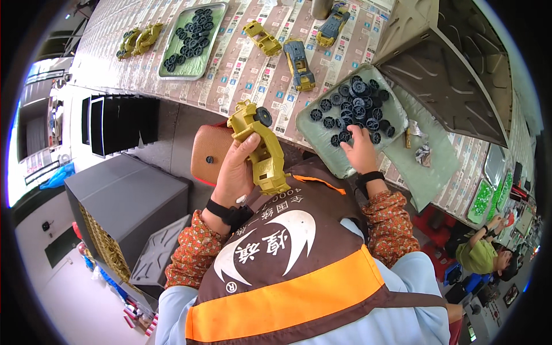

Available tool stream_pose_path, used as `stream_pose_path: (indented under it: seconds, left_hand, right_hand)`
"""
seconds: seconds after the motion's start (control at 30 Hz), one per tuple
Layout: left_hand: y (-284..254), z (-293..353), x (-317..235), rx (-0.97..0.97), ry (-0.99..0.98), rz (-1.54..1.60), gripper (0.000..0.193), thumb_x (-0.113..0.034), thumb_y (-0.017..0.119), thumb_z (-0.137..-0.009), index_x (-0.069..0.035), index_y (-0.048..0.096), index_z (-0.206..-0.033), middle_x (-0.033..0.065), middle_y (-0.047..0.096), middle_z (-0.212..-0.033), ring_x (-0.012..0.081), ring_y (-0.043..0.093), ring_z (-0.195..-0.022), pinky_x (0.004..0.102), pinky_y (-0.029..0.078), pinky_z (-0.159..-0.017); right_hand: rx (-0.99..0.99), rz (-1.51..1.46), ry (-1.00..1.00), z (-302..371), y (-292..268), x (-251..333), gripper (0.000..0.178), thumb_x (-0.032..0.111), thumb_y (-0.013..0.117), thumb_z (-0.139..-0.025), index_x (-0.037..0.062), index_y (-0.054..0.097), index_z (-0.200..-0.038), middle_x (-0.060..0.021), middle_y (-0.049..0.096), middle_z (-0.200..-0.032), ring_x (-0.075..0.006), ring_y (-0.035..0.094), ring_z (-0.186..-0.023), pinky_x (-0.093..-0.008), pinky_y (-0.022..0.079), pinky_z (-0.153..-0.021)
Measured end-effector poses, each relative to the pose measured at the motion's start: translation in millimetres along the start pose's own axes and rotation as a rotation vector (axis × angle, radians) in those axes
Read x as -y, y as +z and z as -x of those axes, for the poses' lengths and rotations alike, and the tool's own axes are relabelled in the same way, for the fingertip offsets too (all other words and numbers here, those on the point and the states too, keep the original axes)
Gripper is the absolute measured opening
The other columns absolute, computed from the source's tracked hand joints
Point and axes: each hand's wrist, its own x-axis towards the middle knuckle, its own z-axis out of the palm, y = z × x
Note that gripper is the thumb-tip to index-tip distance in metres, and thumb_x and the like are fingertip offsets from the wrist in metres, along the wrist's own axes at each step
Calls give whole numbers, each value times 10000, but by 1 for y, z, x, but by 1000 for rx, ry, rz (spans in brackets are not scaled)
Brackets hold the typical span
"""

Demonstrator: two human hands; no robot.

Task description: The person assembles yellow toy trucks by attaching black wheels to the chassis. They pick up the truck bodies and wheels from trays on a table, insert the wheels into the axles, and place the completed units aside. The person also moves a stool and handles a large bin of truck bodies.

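Observation:
My left hand (237, 168) is closed around a mustard-yellow toy car body (265, 155), held upright above my lap. One black wheel (263, 117) sits at the upper end of that body. Over the near edge of a pale green tray (319, 150), my right hand (362, 152) reaches in among loose black toy wheels (359, 103). Its thumb and forefinger close about a wheel (345, 136) at the near side of the pile.
A second tray (163, 70) of wheels lies far left, beside yellow car bodies (140, 41). Another yellow body (262, 38) and grey-blue car parts (299, 65) lie mid-table. A large brown crate (443, 63) stands at right. A stool (210, 146) holds one wheel. Another person (480, 256) sits far right.

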Motion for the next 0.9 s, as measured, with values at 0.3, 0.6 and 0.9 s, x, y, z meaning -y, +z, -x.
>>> stream_pose_path:
  seconds: [0.3, 0.6, 0.9]
  left_hand:
    - [-3, -3, -5, -80, -33, -23, 285, -179, 627, -986, -65, 562, -1239, 73, 660, -1110, 189, 673, -978, 372, 584, -855]
    - [-1, 22, -22, 62, 34, -7, 349, -226, 669, -966, -55, 556, -1248, 60, 672, -1102, 168, 689, -962, 366, 600, -838]
    - [2, 62, -52, -75, 282, -11, 304, -250, 601, -1016, -69, 540, -1253, 74, 661, -1117, 180, 695, -948, 373, 627, -792]
  right_hand:
    - [-47, -116, -31, -6, 9, -15, 374, 98, 762, -813, 44, 538, -1107, -186, 605, -966, -388, 618, -913, -425, 510, -780]
    - [268, -608, -39, 4, -57, 212, 255, 40, 661, -910, 51, 559, -1144, -155, 634, -891, -281, 638, -770, -341, 502, -715]
    - [364, -776, -173, 34, -40, 269, 323, -39, 500, -953, 12, 504, -1271, -166, 574, -1134, -263, 586, -1053, -343, 450, -943]
